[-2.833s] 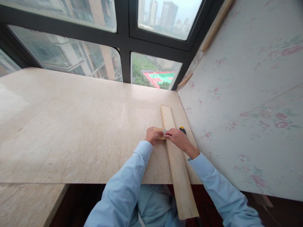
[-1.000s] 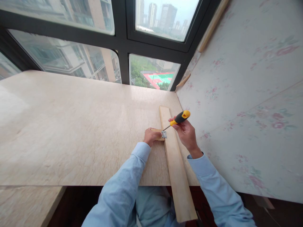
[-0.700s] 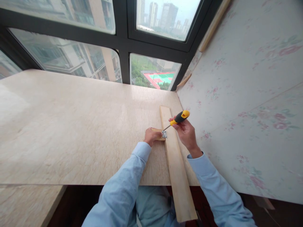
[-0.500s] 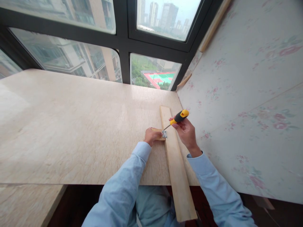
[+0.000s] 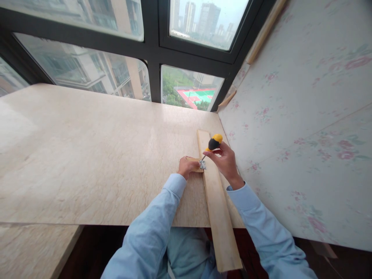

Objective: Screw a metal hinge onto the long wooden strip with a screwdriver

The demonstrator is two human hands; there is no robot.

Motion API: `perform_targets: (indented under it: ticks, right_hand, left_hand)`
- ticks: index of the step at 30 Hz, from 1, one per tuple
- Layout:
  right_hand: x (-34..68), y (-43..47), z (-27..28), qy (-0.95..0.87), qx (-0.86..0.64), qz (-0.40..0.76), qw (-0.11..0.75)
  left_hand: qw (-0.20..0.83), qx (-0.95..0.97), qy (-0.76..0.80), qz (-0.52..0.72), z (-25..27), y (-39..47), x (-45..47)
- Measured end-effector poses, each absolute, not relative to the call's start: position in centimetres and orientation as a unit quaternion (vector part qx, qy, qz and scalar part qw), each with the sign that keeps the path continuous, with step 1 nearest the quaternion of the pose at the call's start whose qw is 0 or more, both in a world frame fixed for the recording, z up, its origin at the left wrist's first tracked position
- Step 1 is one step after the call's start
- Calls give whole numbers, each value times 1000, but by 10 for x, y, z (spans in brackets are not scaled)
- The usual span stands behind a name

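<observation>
My right hand (image 5: 225,162) is closed around the lower part of a yellow and black screwdriver (image 5: 214,142). Its shaft slants down to the left, and the tip meets the upper left of a small metal hinge (image 5: 202,165). The hinge spans the joint between a long wooden board (image 5: 218,209) and a short wooden piece (image 5: 193,159). My left hand (image 5: 186,167) grips the short piece at its left end, with the thumb close to the hinge. Whether a screw sits under the tip is too small to tell.
The boards lie on a beige marble-patterned sill (image 5: 95,155). The long board's near end juts past the sill's front edge, above my lap. A flowered wall (image 5: 290,128) rises close on the right, and a dark window frame (image 5: 152,58) stands behind.
The screwdriver has swung left and stands more upright, its tip still at the hinge. My right hand has shifted left with it. My left hand and the boards stay in place.
</observation>
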State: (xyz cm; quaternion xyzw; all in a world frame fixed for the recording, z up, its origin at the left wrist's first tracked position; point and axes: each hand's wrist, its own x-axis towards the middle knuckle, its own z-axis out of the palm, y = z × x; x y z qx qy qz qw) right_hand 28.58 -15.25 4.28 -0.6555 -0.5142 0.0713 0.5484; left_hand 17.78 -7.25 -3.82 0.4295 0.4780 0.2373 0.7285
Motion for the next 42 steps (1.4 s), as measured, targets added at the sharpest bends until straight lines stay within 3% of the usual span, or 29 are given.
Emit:
perform_targets:
  ticks: [6,12,17,25,35,42]
  right_hand:
    - [288,-146,38,-500,-687,38,526]
    - [293,-149,36,-474,-626,146,602]
    - [294,-156,48,-484,-599,218,600]
    - [289,-148,48,-424,-735,2,530]
    - [296,-155,45,-490,-595,201,604]
    - [290,-153,53,-451,-729,-20,515]
  left_hand:
    - [732,420,480,238,-36,-73,178]
    - [731,423,481,236,-38,-73,178]
    - [719,435,491,229,-41,-73,179]
    - [719,433,491,232,-37,-74,178]
    - [717,437,492,229,-39,-73,179]
    - [719,440,485,233,-41,-73,178]
